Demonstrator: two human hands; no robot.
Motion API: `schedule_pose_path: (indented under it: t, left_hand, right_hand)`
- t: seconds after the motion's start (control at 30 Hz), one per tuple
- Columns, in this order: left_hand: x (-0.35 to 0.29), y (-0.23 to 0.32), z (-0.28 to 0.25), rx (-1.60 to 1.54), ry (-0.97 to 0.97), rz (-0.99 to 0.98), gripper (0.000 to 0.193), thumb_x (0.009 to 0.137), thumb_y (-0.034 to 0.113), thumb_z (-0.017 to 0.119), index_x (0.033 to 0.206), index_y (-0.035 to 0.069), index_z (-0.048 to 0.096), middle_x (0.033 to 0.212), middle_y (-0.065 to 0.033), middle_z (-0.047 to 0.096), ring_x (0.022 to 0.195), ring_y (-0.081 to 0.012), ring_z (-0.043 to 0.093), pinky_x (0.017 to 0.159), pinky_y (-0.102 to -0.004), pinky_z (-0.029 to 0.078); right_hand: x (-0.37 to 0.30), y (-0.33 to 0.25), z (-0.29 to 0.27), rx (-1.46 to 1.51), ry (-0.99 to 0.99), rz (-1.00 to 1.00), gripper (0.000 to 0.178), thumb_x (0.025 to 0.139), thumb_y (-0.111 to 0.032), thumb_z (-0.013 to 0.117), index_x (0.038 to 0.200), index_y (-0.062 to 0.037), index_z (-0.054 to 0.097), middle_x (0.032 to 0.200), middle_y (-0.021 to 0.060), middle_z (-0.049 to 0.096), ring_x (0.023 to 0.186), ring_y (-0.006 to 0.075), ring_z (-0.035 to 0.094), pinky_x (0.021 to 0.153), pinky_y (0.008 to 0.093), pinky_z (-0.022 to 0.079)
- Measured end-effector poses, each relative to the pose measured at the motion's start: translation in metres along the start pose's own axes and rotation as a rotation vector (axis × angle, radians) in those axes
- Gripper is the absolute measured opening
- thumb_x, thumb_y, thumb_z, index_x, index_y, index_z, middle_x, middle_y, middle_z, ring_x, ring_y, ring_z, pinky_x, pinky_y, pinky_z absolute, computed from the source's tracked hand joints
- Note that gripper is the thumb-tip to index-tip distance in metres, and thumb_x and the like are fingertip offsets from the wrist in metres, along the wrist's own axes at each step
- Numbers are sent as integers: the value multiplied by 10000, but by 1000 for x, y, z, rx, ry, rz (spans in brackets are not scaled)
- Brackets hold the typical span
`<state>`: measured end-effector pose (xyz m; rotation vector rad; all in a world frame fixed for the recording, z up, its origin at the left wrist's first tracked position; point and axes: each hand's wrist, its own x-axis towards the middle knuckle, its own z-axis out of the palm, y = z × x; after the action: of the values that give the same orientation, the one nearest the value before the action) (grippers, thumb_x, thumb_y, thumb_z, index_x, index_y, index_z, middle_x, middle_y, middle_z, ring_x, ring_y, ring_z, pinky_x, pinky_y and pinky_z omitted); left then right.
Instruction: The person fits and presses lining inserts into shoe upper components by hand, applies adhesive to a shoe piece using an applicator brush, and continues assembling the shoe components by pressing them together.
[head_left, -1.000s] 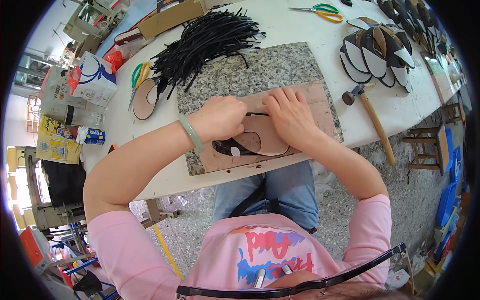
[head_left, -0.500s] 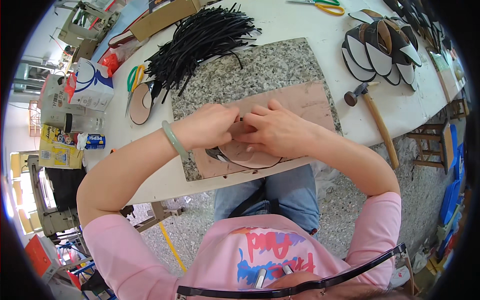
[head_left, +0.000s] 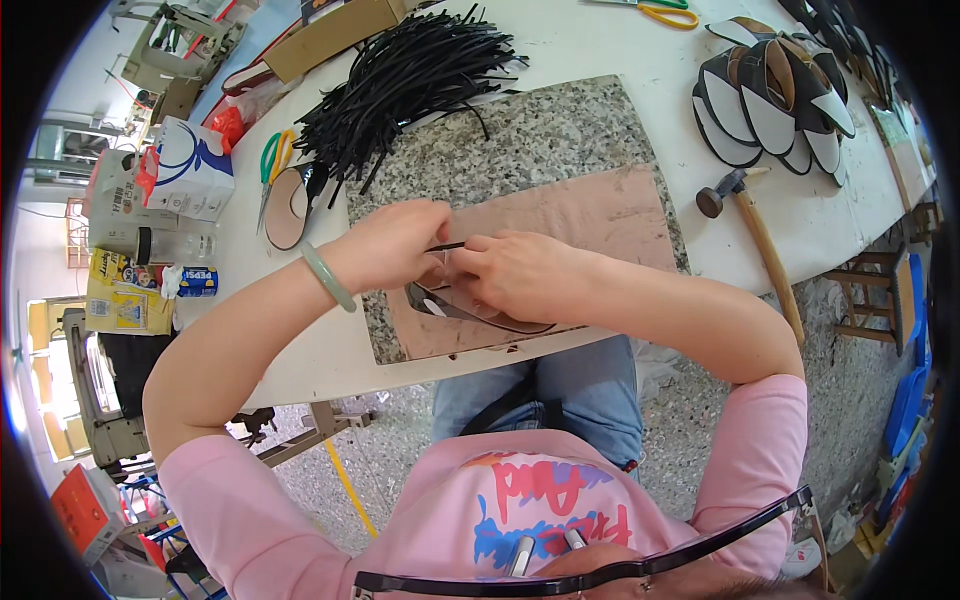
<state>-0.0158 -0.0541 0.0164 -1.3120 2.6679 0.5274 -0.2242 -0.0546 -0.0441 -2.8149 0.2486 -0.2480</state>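
A shoe upper (head_left: 500, 321) with pinkish lining and a black edge lies at the near side of the pinkish-brown sheet (head_left: 590, 225). My left hand (head_left: 405, 240), below a green bangle, pinches a narrow black strip (head_left: 450, 246) just above the upper's far edge. The strip runs across to the fingertips of my right hand (head_left: 520, 270). That hand is closed over the upper, its bent fingers hiding part of it and the strip's other end.
Under the sheet lies a speckled stone slab (head_left: 560, 120). Beyond is a heap of black strips (head_left: 410, 80). Scissors (head_left: 272, 165) and another upper (head_left: 288, 208) lie left. A hammer (head_left: 765, 250) and stacked uppers (head_left: 765, 95) lie right. More scissors (head_left: 665, 14) sit at the back.
My left hand has shifted a little left and up, away from the right. A short length of black strip now shows between them. My right hand has moved slightly left.
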Motion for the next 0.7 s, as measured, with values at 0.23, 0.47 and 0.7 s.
schedule_pose_path:
  t: [0.23,0.47,0.7]
  left_hand:
    - [-2,-17,3,-586,-234,-508,251,791,180,749,942,-7,677,792,-92,689,729,-169,654,684,-304,518]
    - [-45,4,17,-1069,213,-543,475,829,104,707,1273,40,551,1136,-72,635,983,-126,587,825,-243,472]
    - [-65,39,77,-166,694,-123,633,705,-85,587,1319,29,488,1263,-196,548,1140,-403,531,968,-440,459]
  right_hand:
    - [9,9,8,106,80,-64,235,839,-260,606,975,-91,697,1049,75,551,962,229,572,802,376,510]
    - [13,2,21,181,385,50,205,867,-267,617,1012,-150,703,890,86,544,896,266,588,739,383,515]
    - [29,-11,-7,222,-27,296,197,842,-220,655,986,-92,696,928,139,583,957,310,596,747,404,516]
